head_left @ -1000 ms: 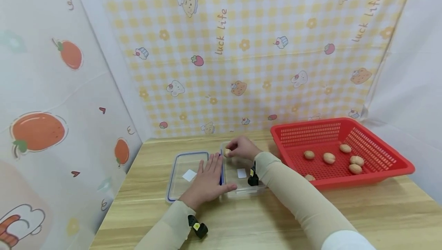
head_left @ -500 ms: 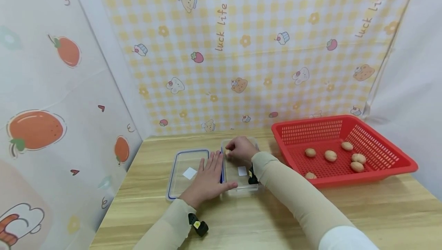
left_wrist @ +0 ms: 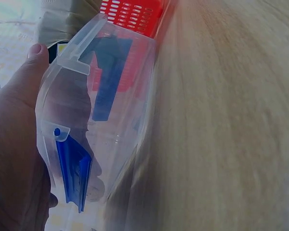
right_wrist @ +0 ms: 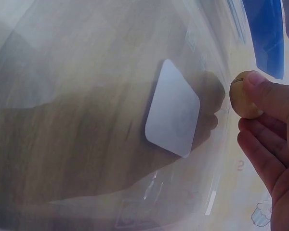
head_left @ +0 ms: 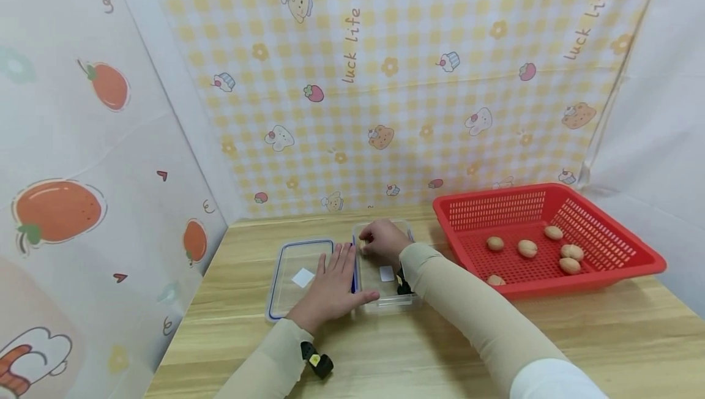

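My right hand (head_left: 384, 241) reaches into the far left corner of a clear plastic food container (head_left: 368, 278). Between thumb and fingers it pinches a walnut (right_wrist: 241, 98), seen best in the right wrist view. A white label (right_wrist: 173, 113) shows on the container's bottom. My left hand (head_left: 329, 292) lies with straight fingers along the container's left side, its thumb reaching over the near left corner. Blue latches (left_wrist: 76, 173) hang from the container in the left wrist view. Partly under the left hand is the clear lid (head_left: 282, 276) with a blue seal, flat on the table.
A red plastic basket (head_left: 617, 273) stands to the right on the wooden table (head_left: 385, 356), with several walnuts (head_left: 527, 248) inside. A patterned cloth (head_left: 407, 117) hangs close behind the table, and a fabric wall (head_left: 110, 142) rises on the left.
The head view has shifted slightly. Both hands stay nearly in place, the right one still holding the walnut at the container's far left corner.
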### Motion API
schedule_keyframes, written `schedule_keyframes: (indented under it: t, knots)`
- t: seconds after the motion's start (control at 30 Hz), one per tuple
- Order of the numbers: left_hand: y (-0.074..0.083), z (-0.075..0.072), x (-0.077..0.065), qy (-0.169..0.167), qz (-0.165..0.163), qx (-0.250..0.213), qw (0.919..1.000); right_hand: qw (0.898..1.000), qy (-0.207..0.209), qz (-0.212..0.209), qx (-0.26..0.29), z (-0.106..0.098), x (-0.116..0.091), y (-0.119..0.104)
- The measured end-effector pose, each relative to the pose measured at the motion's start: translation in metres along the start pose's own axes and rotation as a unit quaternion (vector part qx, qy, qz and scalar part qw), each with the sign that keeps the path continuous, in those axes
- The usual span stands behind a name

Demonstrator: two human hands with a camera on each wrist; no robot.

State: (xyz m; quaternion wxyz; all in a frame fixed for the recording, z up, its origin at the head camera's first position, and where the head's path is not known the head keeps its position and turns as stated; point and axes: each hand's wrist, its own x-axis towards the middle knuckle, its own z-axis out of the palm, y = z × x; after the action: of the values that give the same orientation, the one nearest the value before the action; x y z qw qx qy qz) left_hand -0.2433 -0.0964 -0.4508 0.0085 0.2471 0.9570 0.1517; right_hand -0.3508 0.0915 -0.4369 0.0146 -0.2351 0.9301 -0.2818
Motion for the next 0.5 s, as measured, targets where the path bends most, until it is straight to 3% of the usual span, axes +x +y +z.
schedule_keyframes:
  t: [0.3, 0.5]
  knots:
    - [0.003, -0.001, -0.002, 0.003, 0.004, -0.003, 1.0, 0.999, -0.005, -0.013, -0.031, -0.01, -0.005, -0.004]
    - [-0.001, 0.001, -0.002, 0.008, 0.007, 0.0, 0.9999, 0.999, -0.008, -0.038, -0.031, -0.04, -0.006, -0.008]
